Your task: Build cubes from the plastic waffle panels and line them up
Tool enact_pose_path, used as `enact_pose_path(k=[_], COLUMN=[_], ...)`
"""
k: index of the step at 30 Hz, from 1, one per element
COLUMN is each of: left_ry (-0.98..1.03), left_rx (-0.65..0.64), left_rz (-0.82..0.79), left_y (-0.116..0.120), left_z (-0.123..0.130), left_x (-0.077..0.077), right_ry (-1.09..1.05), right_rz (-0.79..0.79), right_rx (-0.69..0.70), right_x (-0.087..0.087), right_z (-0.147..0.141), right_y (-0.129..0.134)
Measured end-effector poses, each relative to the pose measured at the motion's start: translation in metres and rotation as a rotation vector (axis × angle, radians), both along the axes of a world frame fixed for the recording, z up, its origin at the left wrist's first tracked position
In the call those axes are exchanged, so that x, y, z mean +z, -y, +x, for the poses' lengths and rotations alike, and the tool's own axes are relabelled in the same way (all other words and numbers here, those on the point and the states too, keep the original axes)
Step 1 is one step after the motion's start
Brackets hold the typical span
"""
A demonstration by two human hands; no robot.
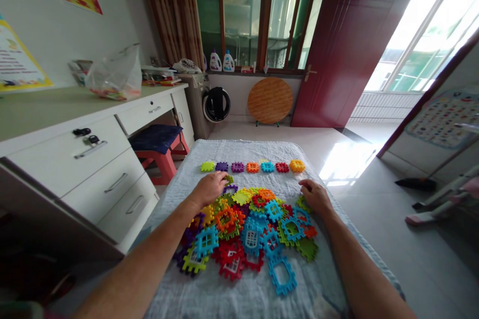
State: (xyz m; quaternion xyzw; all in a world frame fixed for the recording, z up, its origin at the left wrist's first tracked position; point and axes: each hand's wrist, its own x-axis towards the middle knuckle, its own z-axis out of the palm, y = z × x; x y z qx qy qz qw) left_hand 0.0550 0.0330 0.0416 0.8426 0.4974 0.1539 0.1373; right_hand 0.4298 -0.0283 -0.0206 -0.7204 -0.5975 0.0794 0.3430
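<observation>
My left hand (214, 187) is at the upper left of a heap of colourful notched plastic pieces (250, 234). Its fingers are closed at a small olive-green piece (229, 179). My right hand (313, 194) hovers at the heap's upper right, beside a green piece (304, 203); its fingers are curled, and whether they hold anything is too small to tell. Beyond both hands runs a row of several small blocks, from a lime one (207, 166) at the left to an orange-yellow one (297, 166) at the right. A loose blue frame (282, 275) lies at the heap's near edge.
The pieces lie on a cloth-covered table (247, 147). A white desk (75, 109) with a plastic bag (116, 77) stands at the left, near a stool (159, 139). Farther back are a washing machine (196, 104), a round wooden board (270, 100) and a red door (344, 40).
</observation>
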Motion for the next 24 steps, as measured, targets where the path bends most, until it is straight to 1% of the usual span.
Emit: enact_pose_path(k=[2, 4, 7, 9, 12, 14, 17, 18, 19, 22, 24], left_ry=[0.069, 0.063, -0.064, -0.137, -0.177, -0.200, -0.225, -0.217, -0.199, -0.142, -0.151], left_rx=[0.112, 0.173, 0.161, 0.143, 0.156, 0.185, 0.233, 0.215, 0.172, -0.002, -0.049], left_rz=[0.013, -0.030, -0.100, -0.102, -0.089, -0.051, 0.079, 0.094, 0.073, -0.110, -0.189], left_y=[-0.002, -0.005, -0.010, -0.012, -0.012, -0.010, -0.002, 0.002, 0.006, 0.019, 0.027], left_z=[-0.013, -0.026, -0.039, -0.042, -0.041, -0.041, -0.043, -0.044, -0.045, -0.047, -0.045], left_x=[0.001, -0.001, -0.009, -0.014, -0.020, -0.020, -0.015, -0.013, -0.010, -0.005, -0.003], right_ry=[-0.002, 0.000, 0.012, 0.015, 0.009, 0.008, 0.018, 0.021, 0.024, 0.028, 0.030], right_rz=[-0.001, -0.006, -0.013, -0.015, -0.019, -0.017, -0.004, 0.000, 0.003, 0.003, 0.002], right_rx=[0.002, 0.007, 0.020, 0.021, 0.019, 0.017, 0.013, 0.014, 0.015, 0.020, 0.020], right_x=[0.000, 0.000, -0.001, -0.001, 0.000, 0.001, 0.002, 0.002, 0.002, 0.002, 0.002], right_z=[0.000, 0.000, 0.001, 0.001, 0.001, 0.000, -0.001, -0.002, -0.002, -0.003, -0.003], right_y=[0.000, -0.001, -0.001, 0.000, 0.000, 0.000, 0.000, 0.000, 0.001, 0.001, 0.001])
